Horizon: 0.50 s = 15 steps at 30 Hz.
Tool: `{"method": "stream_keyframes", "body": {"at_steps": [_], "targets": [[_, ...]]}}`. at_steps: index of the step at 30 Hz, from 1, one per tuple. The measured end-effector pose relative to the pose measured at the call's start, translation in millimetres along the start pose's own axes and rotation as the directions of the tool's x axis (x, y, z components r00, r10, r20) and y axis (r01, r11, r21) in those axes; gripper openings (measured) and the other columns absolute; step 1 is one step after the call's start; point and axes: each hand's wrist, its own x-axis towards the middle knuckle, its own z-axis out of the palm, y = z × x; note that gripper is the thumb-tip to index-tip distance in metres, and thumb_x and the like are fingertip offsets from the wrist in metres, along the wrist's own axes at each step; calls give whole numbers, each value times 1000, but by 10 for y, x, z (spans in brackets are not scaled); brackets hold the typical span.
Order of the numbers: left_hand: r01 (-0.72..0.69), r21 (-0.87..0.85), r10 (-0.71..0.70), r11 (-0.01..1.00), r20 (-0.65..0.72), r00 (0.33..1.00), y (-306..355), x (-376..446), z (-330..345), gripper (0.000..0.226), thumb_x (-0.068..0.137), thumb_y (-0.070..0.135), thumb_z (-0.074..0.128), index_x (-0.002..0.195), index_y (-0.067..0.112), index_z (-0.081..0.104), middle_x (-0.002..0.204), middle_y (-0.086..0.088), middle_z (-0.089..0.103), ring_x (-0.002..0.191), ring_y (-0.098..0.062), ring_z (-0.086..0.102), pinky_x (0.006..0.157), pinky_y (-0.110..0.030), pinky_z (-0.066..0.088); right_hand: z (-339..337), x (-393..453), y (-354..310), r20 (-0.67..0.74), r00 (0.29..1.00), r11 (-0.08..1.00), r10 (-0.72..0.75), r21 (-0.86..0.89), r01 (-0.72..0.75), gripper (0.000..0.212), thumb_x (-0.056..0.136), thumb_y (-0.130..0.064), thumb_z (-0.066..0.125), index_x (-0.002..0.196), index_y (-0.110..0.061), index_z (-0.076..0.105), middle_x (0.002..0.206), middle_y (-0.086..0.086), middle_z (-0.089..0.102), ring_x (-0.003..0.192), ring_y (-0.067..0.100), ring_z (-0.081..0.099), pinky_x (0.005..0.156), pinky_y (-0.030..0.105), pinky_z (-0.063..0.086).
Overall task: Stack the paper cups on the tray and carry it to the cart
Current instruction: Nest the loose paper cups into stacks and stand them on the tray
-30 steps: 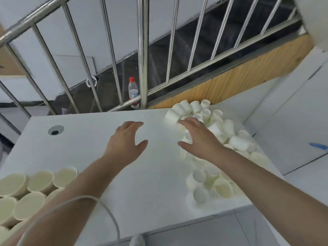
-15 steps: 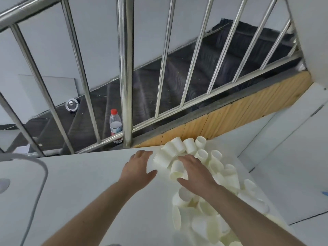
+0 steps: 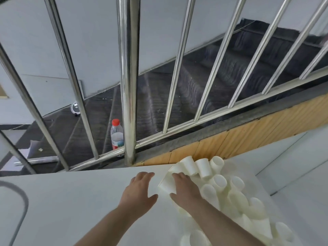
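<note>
Even soft daylight – faint shadows – railing bars point(image 3: 128, 80) bowed by wide-angle.

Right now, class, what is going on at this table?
A person leans over a white table beside a steel railing. Their right hand lies on a heap of loose paper cups, its fingers and thumb around one tipped cup. The left hand is spread flat beside it, holding nothing. A water bottle stands behind the railing. No tray or cart shows.
</note>
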Motion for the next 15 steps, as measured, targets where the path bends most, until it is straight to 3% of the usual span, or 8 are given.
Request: {"method": "stream_keyframes", "body": {"at_steps": [5,10,12,15], "targets": [[3,-16,-2,1000,18,1000,-79,166,87,67,87,39,62,145,34,28,149,12,29,135,-11,32,107,-28,39,175,261,-73,-6,1000,997,-2,-76,1,52,90,-33,63,134,-19,39,133,2,50,117,18,50,94,29,48],[16,-84,-15,996,13,1000,-187,237,151,65,88,40,60,145,31,29,148,13,31,133,-9,34,106,-26,38,310,340,-73,11,1000,1000,-4,-18,4,50,87,-36,63,129,-21,41,127,-2,52,114,16,50,93,28,47],[47,-158,-49,986,-4,999,-211,262,163,64,88,44,60,144,31,31,146,13,34,131,-8,37,106,-25,37,306,340,-83,2,1000,996,-28,85,28,57,83,-41,66,132,-25,41,128,-9,52,115,13,51,98,28,45],[133,-316,-149,939,-27,989,-232,313,144,69,82,52,64,141,31,36,142,11,39,124,-9,44,99,-24,41,264,293,-114,-13,998,900,-53,434,54,65,77,-40,72,135,-31,43,128,-19,52,116,7,51,101,23,44]]}}
